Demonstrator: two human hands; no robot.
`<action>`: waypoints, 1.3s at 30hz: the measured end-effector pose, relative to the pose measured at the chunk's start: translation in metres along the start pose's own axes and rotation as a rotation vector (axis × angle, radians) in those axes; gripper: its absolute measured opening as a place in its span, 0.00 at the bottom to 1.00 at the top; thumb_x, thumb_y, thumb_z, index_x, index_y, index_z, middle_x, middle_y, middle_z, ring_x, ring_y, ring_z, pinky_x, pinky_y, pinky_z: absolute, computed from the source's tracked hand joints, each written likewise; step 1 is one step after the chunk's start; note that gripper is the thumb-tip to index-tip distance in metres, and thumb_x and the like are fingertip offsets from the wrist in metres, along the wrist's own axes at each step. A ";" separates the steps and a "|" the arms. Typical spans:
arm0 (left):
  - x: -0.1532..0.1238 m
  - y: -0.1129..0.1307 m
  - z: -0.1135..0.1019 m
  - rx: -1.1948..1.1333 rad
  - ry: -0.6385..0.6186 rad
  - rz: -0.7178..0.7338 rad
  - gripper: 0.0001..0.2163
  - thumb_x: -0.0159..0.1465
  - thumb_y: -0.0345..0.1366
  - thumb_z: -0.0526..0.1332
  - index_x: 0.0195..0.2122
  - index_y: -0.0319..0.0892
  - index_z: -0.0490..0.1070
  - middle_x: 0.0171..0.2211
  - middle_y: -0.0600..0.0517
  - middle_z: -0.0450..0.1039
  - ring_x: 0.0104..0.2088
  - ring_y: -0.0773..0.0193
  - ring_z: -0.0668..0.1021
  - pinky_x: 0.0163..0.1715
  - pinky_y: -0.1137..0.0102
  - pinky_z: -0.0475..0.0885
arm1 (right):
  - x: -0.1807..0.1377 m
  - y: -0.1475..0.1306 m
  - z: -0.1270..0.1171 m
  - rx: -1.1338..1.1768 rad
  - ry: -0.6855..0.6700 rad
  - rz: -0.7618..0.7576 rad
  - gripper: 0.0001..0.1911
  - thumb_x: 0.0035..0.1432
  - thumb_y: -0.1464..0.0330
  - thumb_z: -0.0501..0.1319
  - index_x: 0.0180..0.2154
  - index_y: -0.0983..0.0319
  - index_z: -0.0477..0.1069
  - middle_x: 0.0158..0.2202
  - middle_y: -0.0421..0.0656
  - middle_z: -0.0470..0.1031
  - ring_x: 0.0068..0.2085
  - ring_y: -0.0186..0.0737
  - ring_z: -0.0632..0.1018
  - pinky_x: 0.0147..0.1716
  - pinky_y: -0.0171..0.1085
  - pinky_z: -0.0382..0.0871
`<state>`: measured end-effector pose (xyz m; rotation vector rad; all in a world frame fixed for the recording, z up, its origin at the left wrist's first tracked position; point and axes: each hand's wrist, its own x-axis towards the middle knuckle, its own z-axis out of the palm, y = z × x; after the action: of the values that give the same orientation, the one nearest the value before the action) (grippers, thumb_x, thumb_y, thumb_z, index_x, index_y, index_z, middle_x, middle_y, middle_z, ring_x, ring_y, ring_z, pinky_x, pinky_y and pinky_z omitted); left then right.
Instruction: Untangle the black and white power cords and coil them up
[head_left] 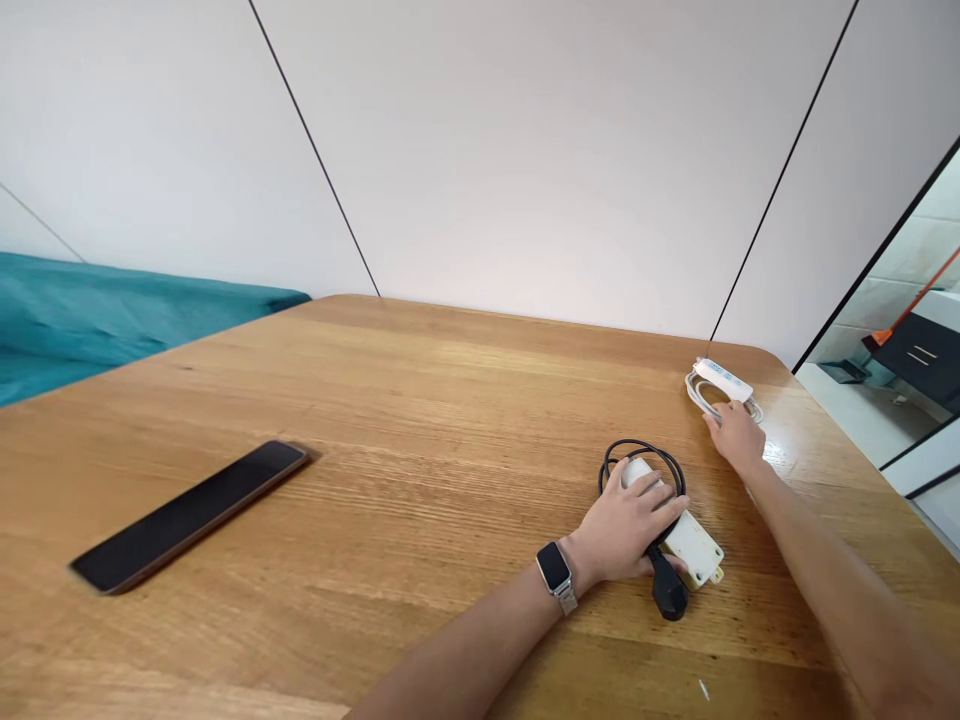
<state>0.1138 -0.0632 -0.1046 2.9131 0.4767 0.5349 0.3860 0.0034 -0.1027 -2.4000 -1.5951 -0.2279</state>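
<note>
Power strip (pixel 694 547) fills the left hand (pixel 628 522); right hand (pixel 736 438) grips another strip (pixel 724 379) near the tabletop's (pixel 450 450) far-right corner; loosely looped black cord (pixel 638 441) could snag.

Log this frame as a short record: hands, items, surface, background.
left_hand: over off-white block, watch on wrist
block_cord: black cord, looped; black plug on the near side
right_hand: at white power strip and its coiled white cord; exact grip unclear
left_side: dark flat slab, apart from both hands
surface: wooden table
background: pale wall, teal upholstery
</note>
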 end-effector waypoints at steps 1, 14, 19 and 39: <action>0.000 0.000 0.000 -0.005 0.004 0.001 0.32 0.65 0.58 0.53 0.63 0.42 0.60 0.56 0.40 0.70 0.62 0.47 0.64 0.62 0.43 0.47 | 0.002 0.010 -0.001 0.016 -0.003 -0.029 0.18 0.67 0.61 0.51 0.50 0.60 0.74 0.52 0.52 0.72 0.48 0.51 0.76 0.39 0.42 0.69; 0.000 -0.002 0.002 -0.012 0.037 0.011 0.32 0.65 0.58 0.53 0.63 0.42 0.60 0.56 0.41 0.70 0.61 0.47 0.65 0.62 0.42 0.48 | -0.042 0.052 -0.017 0.240 0.140 -0.179 0.20 0.60 0.67 0.52 0.50 0.63 0.74 0.48 0.51 0.78 0.42 0.46 0.79 0.44 0.42 0.73; 0.000 0.000 0.000 0.004 0.030 0.016 0.31 0.65 0.57 0.54 0.63 0.41 0.61 0.55 0.40 0.70 0.61 0.46 0.66 0.62 0.41 0.50 | -0.040 -0.051 -0.019 0.066 -0.062 -0.276 0.22 0.65 0.69 0.49 0.58 0.63 0.67 0.55 0.53 0.75 0.51 0.49 0.77 0.49 0.42 0.68; 0.045 -0.007 -0.110 -0.911 0.646 -0.404 0.16 0.63 0.47 0.58 0.25 0.40 0.67 0.22 0.56 0.63 0.25 0.69 0.66 0.29 0.71 0.63 | -0.018 -0.020 -0.164 0.788 -0.217 -0.338 0.14 0.56 0.59 0.62 0.37 0.62 0.76 0.33 0.43 0.79 0.24 0.34 0.76 0.20 0.31 0.67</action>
<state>0.1117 -0.0324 0.0102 1.6939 0.6422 1.2224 0.3616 -0.0530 0.0518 -1.5887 -1.7364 0.5268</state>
